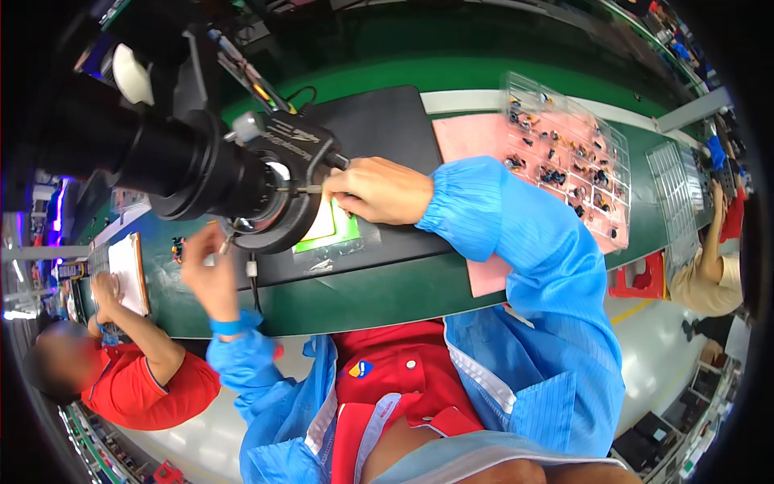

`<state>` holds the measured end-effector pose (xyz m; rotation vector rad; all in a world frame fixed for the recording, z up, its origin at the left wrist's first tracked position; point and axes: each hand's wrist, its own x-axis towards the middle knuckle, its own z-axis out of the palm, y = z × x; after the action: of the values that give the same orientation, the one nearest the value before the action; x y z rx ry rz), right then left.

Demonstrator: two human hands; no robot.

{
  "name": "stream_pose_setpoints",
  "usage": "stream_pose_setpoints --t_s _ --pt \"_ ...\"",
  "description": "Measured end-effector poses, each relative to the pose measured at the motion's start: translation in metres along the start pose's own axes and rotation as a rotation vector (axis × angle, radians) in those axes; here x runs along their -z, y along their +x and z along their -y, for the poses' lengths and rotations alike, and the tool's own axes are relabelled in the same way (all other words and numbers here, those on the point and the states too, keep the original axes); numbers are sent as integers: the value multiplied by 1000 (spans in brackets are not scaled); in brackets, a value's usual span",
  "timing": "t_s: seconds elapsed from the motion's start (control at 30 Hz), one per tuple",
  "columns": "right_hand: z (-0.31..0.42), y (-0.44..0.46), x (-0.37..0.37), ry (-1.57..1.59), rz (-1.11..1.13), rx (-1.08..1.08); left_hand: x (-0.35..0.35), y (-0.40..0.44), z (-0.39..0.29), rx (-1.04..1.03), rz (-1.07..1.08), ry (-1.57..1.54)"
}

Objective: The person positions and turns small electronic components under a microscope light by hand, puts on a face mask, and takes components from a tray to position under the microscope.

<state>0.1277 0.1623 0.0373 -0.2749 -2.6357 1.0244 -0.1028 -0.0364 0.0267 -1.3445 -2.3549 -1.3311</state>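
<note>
My right hand (379,192) is beside the black microscope (193,173), its fingers pinched at the end of a thin metal tool (310,189) that points in under the lens. What the tool's tip touches is hidden. My left hand (210,270), blurred by motion, is raised left of the microscope's ring, a blue band (234,324) around its wrist. A small pale bit shows near its fingertips, too smeared to name. Below the lens, partly covered by my right hand, a bright yellow-green sheet (326,232) lies on a black mat (387,121).
Right of the mat, a clear compartment tray (617,173) with several small dark parts stands on a pink sheet (472,137). A clear plastic bag (355,252) lies before the yellow-green sheet. Co-workers in red (153,387) and beige (709,282) sit left and right along the green bench (379,294).
</note>
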Motion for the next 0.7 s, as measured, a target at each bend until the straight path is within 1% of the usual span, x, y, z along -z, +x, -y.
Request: stream_pose_setpoints --t_s 0.03,0.07,0.1,0.13,0.2,0.23,0.3,0.33,0.37,0.43,0.5,0.57,0.63,0.7 --pt "-5 1 -6 2 -15 44 11 11 16 6 -41 77" --pt "-8 1 -10 4 -30 89 22 22 42 42 -36 139" --pt "-8 0 -11 2 -38 76 28 28 59 74 -34 203" --pt "-8 0 -11 27 -25 84 30 27 57 64 -25 196" --pt "-6 2 -9 84 -12 95 37 28 51 -6 -59 409" --pt "-4 2 -9 81 -22 84 38 26 37 -16 -50 401" --pt "-2 3 -10 218 -49 40 23 6 -4 -115 44 338" --pt "-4 4 -15 336 -59 23 7 -8 -27 -154 99 227" --pt "0 3 -15 334 -67 12 -9 -23 -50 -191 153 119" --pt "11 -1 -14 661 -21 -66 -42 -49 -80 -196 203 -76" --pt "12 -2 -17 686 -29 -47 -67 -63 -89 -64 131 -285" --pt "14 -2 -15 535 -131 -42 -69 -64 -90 -45 104 -276" --pt "15 -6 -12 531 -117 -54 -65 -64 -92 -27 191 -254" --pt "15 -11 -9 527 -85 -76 -66 -62 -90 -33 203 -263"
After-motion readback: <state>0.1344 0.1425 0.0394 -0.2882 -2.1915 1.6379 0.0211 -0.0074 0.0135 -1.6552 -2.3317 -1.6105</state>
